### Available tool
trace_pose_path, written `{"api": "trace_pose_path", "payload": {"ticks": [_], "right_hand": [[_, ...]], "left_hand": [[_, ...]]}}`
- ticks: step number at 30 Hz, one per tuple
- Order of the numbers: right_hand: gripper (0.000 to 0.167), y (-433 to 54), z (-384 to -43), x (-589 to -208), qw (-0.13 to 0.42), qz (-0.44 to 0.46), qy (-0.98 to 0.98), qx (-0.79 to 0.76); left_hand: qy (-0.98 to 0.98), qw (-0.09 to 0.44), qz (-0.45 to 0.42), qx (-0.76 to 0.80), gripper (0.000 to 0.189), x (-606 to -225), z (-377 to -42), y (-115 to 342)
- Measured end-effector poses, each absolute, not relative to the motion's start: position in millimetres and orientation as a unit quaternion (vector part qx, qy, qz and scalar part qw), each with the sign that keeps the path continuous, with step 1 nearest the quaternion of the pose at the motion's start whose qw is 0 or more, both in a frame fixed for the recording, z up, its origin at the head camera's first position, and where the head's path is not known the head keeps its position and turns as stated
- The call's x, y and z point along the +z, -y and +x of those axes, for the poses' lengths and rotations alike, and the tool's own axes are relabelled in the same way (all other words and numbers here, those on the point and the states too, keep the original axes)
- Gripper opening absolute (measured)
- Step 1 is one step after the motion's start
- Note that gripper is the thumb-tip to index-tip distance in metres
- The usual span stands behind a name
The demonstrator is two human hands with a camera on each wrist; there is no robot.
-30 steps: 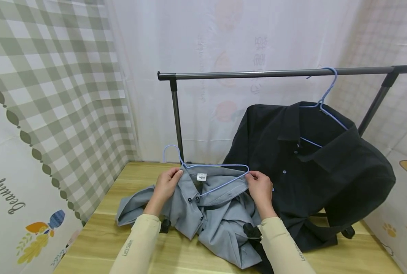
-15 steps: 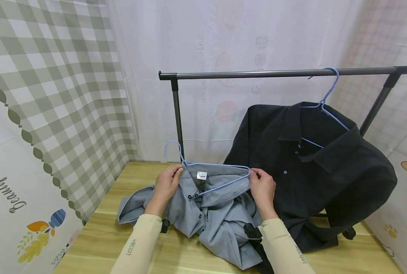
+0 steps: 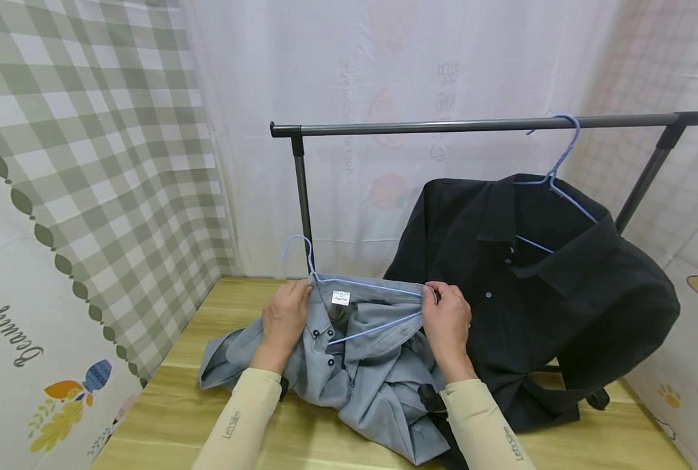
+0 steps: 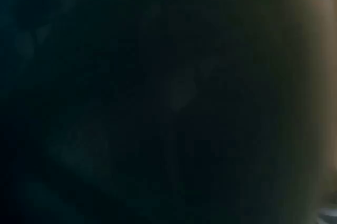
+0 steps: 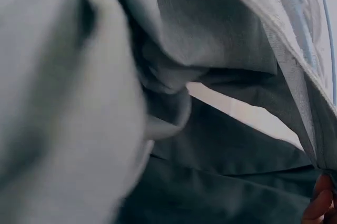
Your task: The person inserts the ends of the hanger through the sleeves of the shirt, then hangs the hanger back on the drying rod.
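Note:
A grey shirt [image 3: 372, 365] with dark buttons and a white neck label lies bunched on the table, its collar lifted. A light-blue hanger [image 3: 378, 326] sits in its neck, the hook sticking up at the left. My left hand [image 3: 286, 316] grips the collar's left end, close below the hook. At the right end, my right hand [image 3: 445, 320] pinches the collar and covers the hanger's right tip. In the right wrist view, the fingertips [image 5: 318, 203] hold the cloth edge at lower right. The left wrist view is nearly black.
Behind stands a dark metal clothes rack [image 3: 419, 126]. From its bar a black shirt [image 3: 537, 294] hangs on another blue hanger [image 3: 566, 153], its lower part reaching the wooden table [image 3: 167, 405]. Checked cloth [image 3: 137, 130] covers the left wall, a white curtain [image 3: 349, 59] the back.
Both hands have shifted slightly upward with the collar. The right hand has closed over the hanger's right end, which showed before. The hanger's hook stands a little higher.

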State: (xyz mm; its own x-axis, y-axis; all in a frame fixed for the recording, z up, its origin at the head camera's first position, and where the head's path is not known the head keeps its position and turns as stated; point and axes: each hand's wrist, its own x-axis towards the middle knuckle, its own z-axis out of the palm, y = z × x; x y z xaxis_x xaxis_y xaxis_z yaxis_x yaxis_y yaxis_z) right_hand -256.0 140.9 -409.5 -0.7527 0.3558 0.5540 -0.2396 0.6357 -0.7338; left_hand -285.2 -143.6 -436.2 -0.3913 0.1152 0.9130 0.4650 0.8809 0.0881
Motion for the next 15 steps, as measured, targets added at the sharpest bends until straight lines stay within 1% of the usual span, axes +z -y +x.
{"api": "trace_pose_path", "payload": {"ticks": [4,7,9,13,15], "right_hand": [[0.014,-133,-254,-403,0.421,0.023,0.837,0.349],[0.013,-130,-254,-403,0.44,0.046,0.837,0.322],[0.014,-132,-256,-403,0.418,0.033,0.837,0.351],[0.019,-142,-258,-403,0.328,-0.035,0.819,0.47],[0.021,-147,-258,-402,0.296,-0.059,0.812,0.5]], "left_hand": [[0.797,0.566,-0.165,-0.131,0.011,-435,-286,143],[0.786,0.583,-0.16,-0.131,0.012,-434,-287,143],[0.788,0.578,-0.156,-0.14,0.011,-435,-287,144],[0.797,0.562,-0.149,-0.16,0.009,-440,-286,145],[0.801,0.558,-0.15,-0.156,0.009,-441,-287,145]]}}
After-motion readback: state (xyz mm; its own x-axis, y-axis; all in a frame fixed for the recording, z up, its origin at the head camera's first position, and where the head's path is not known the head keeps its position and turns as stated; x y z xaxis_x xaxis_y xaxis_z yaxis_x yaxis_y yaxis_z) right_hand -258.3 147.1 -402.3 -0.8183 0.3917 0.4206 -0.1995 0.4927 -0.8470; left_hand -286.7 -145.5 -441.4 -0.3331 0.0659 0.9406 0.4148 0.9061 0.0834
